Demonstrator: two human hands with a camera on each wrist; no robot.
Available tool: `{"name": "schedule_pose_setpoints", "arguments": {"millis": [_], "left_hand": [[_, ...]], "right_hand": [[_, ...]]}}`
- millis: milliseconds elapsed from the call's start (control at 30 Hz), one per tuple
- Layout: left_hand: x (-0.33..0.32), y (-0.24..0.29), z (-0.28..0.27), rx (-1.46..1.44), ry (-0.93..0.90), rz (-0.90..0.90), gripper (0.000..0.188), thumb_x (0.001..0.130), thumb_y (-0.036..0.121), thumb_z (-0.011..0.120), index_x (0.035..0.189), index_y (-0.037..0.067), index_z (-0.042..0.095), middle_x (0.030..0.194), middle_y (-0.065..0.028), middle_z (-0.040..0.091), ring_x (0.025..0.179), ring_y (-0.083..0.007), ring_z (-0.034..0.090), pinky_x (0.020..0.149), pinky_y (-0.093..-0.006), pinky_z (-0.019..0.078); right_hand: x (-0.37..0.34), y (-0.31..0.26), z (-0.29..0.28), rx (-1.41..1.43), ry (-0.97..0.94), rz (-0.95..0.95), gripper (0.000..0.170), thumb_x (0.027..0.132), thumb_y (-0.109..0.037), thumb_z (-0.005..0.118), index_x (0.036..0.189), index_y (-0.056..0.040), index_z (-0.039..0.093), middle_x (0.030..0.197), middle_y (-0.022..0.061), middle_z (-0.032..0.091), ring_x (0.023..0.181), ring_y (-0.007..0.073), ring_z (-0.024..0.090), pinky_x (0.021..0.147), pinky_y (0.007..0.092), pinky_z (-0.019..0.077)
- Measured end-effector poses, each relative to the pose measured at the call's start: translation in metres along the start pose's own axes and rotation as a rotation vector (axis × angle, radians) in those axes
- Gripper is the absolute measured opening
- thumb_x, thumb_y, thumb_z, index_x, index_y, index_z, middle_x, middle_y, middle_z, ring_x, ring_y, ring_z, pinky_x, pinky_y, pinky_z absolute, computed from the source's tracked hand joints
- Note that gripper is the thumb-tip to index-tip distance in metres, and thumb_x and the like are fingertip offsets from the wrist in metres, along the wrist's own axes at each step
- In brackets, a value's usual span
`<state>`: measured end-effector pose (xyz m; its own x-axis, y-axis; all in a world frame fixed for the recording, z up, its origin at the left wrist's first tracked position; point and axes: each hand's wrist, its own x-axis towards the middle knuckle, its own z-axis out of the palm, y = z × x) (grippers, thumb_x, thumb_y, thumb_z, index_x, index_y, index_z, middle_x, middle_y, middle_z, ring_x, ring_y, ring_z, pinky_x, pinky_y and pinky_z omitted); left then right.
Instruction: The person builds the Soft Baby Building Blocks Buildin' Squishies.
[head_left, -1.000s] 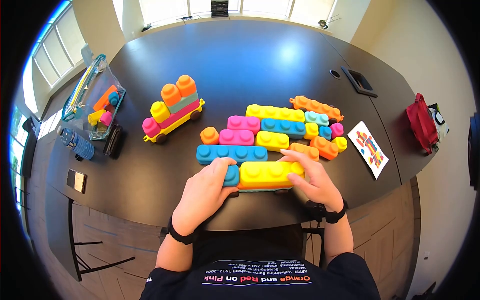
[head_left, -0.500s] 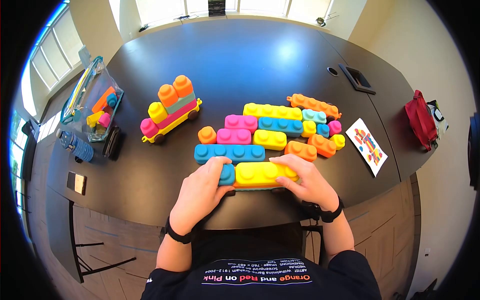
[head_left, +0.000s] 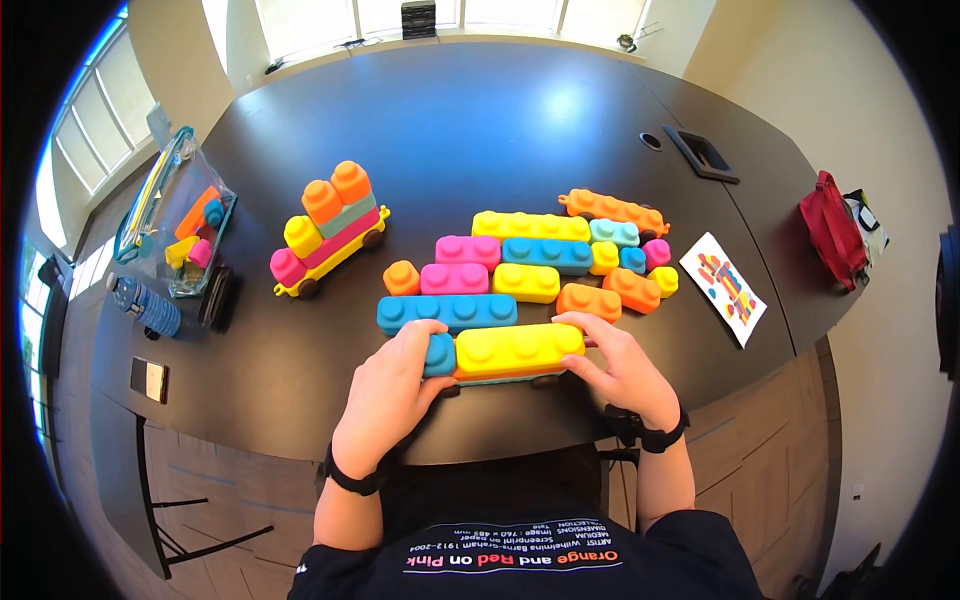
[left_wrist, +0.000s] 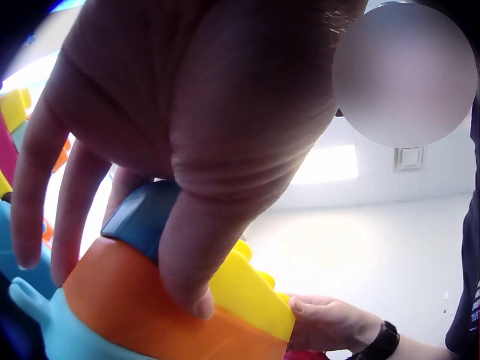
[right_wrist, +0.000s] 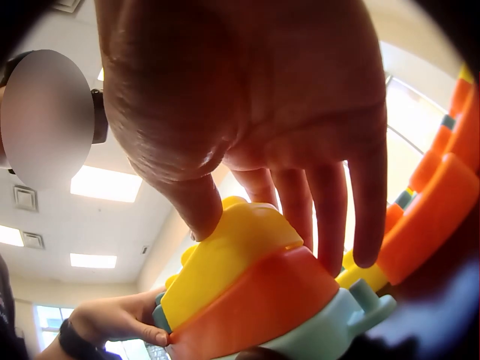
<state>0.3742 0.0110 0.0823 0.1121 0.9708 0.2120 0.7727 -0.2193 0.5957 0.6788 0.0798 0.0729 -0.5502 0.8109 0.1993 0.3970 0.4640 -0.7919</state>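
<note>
A long yellow block [head_left: 520, 348] and a small blue block [head_left: 439, 356] sit end to end on an orange layer [left_wrist: 135, 292] over a light teal wheeled base [right_wrist: 319, 330]. The left hand [head_left: 385, 395] grips the blue end, its thumb on the near side against the orange layer and its fingers on the far side. At the other end the right hand [head_left: 630, 375] holds the yellow block between thumb and fingers. Just beyond the stack lies a long blue block [head_left: 447, 313], among loose pink, yellow and orange blocks.
A yellow wheeled base [head_left: 335, 256] carrying pink, teal, yellow and orange blocks stands to the left. Farther left are a clear bag [head_left: 207, 262], a bottle [head_left: 146, 305] and a dark case. A picture card [head_left: 724, 288] and a red bag [head_left: 834, 230] are at the right.
The head view has shifted, so the hands and blocks appear farther left. The right hand has slid to the right end of the yellow block; the left hand keeps its grip.
</note>
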Motion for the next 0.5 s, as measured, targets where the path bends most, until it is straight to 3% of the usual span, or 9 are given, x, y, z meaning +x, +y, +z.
{"name": "schedule_pose_setpoints", "arguments": {"millis": [167,233,367,433,500], "left_hand": [[-0.0008,-0.0001,-0.0003,-0.002,-0.014,-0.03,0.055,0.085,0.017,0.086,0.13,0.012,0.055,0.112,-0.0205,0.069,0.102,-0.0471,0.067,0.082,-0.0493,0.0555],[-0.0007,-0.0006,-0.0006,-0.001,-0.015,-0.024,0.055,0.085,0.017,0.086,0.13,0.012,0.055,0.112,-0.0207,0.069,0.102,-0.0474,0.066,0.082,-0.0495,0.0554],[0.0006,-0.0009,-0.0014,-0.01,-0.026,-0.015,0.055,0.085,0.018,0.086,0.13,0.012,0.055,0.111,-0.0213,0.069,0.101,-0.0475,0.066,0.082,-0.0497,0.055],[0.0008,-0.0012,-0.0019,-0.006,-0.022,-0.013,0.055,0.085,0.018,0.086,0.13,0.012,0.055,0.11,-0.0216,0.069,0.101,-0.0474,0.066,0.081,-0.0498,0.0549],[0.0006,-0.0015,-0.0027,-0.014,-0.018,0.012,0.054,0.085,0.018,0.085,0.13,0.011,0.055,0.109,-0.0218,0.069,0.1,-0.0473,0.066,0.081,-0.0498,0.0549]], "right_hand": [[0.0016,-0.0002,-0.0005,0.017,-0.014,0.003,0.044,0.1,-0.021,0.073,0.137,-0.0036,0.058,0.121,0.0163,0.068,0.106,0.0343,0.069,0.093,0.0388,0.0549],[0.002,-0.0034,-0.0034,-0.004,-0.072,0.053,0.045,0.099,-0.014,0.071,0.14,-0.0015,0.057,0.131,0.0165,0.067,0.118,0.0322,0.069,0.102,0.0397,0.0552],[0.0024,0.0005,-0.0042,-0.012,-0.088,0.058,0.046,0.098,-0.014,0.072,0.14,-0.0018,0.057,0.131,0.0166,0.067,0.118,0.032,0.069,0.102,0.0398,0.0552],[0.0023,0.0058,-0.001,-0.003,-0.038,-0.002,0.044,0.099,-0.023,0.074,0.137,-0.0048,0.059,0.122,0.0157,0.068,0.108,0.033,0.069,0.093,0.0392,0.0551],[0.0026,0.0033,-0.0009,0.0,-0.038,-0.003,0.045,0.099,-0.023,0.074,0.137,-0.0049,0.059,0.122,0.0157,0.069,0.108,0.0329,0.069,0.093,0.0393,0.0549]]}}
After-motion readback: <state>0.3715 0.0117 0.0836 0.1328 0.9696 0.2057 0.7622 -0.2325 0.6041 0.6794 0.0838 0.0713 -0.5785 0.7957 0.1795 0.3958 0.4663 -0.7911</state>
